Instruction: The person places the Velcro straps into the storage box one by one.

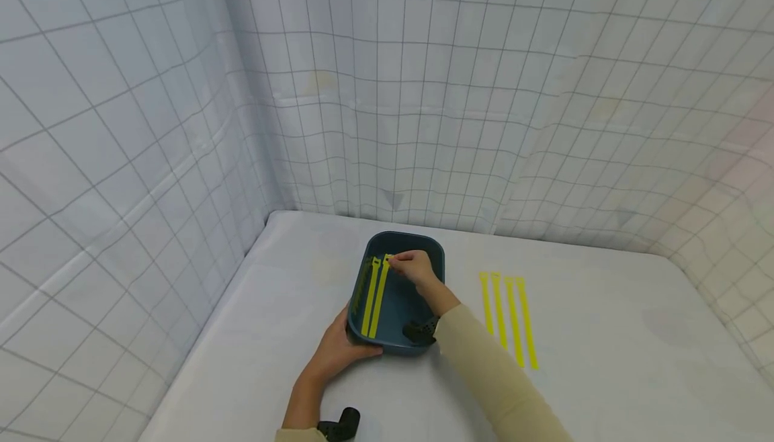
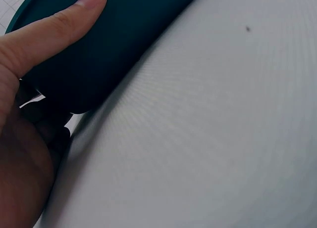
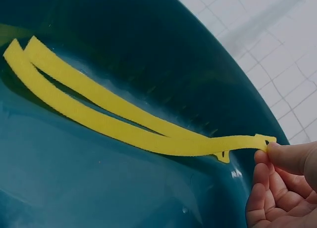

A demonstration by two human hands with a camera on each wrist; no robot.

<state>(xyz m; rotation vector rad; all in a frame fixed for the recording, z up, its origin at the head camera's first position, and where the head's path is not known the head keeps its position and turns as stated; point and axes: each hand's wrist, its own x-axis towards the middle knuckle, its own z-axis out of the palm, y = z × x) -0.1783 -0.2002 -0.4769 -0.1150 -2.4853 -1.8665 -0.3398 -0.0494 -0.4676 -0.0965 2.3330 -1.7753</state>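
Observation:
My right hand (image 1: 414,269) reaches into a dark teal plastic tub (image 1: 404,304). Thumb and fingertip pinch the slotted head of a yellow hook-and-loop cable tie (image 3: 106,124), whose long tail slopes down onto the tub floor. A second yellow cable tie (image 3: 104,95) lies alongside in the tub, its head crossed by the held one. At the tub's near left corner my left hand (image 1: 340,346) grips the outside, thumb (image 2: 59,32) along the front wall and fingers around the left side, partly hidden.
Several more yellow cable ties (image 1: 528,324) lie side by side on the white table (image 1: 605,334), right of the tub; my right forearm partly covers them. White grid-patterned curtains (image 1: 393,126) hang behind and at both sides. A black wrist device (image 1: 420,331) sits on each wrist.

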